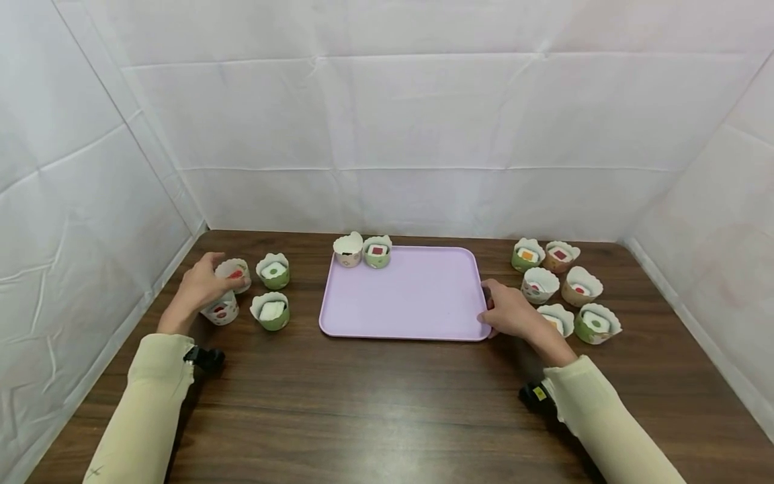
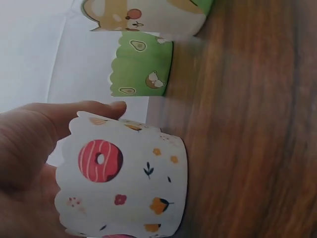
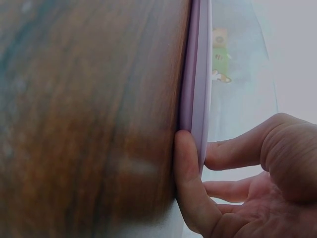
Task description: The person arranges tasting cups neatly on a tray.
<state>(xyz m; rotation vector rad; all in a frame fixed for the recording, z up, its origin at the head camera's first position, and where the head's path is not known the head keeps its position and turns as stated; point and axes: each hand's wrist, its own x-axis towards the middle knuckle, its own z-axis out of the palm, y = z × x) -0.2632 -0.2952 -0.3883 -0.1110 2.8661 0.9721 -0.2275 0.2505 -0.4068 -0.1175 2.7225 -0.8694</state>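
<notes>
My left hand is around a white printed paper cup with a red piece inside, at the left of the table. The thumb lies along the near side and the fingers at the far left; part of the cup is hidden. In front stands another white paper cup with a donut print, covering part of the hand in the left wrist view. My right hand pinches the right edge of a lilac tray, one finger low at its side and another digit at the rim. Two paper cups, one beige and one green, stand at the tray's back left corner.
Beside the left hand are two green cups, one farther back and one nearer. Several cups with small pieces inside, among them a beige one, stand right of the tray. White sheeting walls the wooden table's back and sides.
</notes>
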